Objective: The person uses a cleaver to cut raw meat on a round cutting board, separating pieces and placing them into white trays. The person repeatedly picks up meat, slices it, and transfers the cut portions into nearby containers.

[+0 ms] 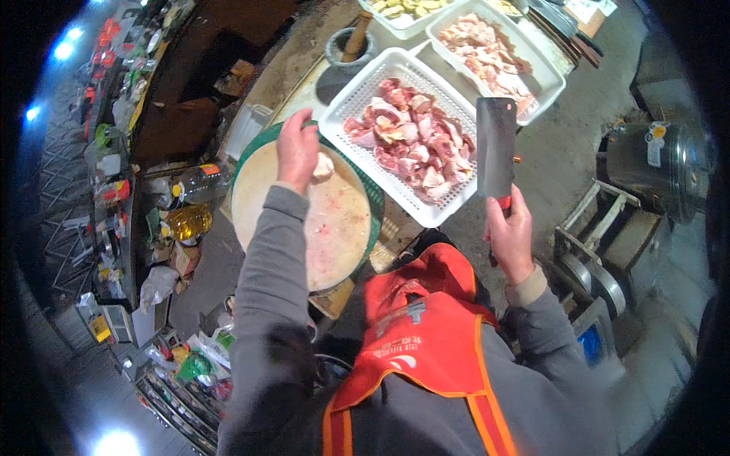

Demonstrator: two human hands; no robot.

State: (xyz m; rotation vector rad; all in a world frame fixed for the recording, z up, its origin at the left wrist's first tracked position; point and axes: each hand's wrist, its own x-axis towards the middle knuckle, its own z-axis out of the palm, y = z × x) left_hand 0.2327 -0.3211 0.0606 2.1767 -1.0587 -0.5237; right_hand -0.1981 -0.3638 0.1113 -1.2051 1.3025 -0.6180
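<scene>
My right hand [509,233] grips the handle of a cleaver [496,148], whose broad blade points away from me beside the right edge of a white perforated plastic basket [439,219]. Cut pieces of raw meat [416,139] are heaped in that basket. Over the far part of a round chopping block [336,233] is my left hand [298,149], its fingers bent. A pale piece of meat [323,166] shows right beside it; whether the fingers touch or hold anything cannot be told. Small red scraps lie on the block, which has a green rim.
Beyond the basket stand a white tub of pale raw meat [556,91], another tub with yellowish pieces [408,28] and a stone mortar [370,54] with a wooden pestle [357,37]. Bottles of oil [191,222] are at left. A metal pot [644,159] and a metal-framed stand [599,219] are at right.
</scene>
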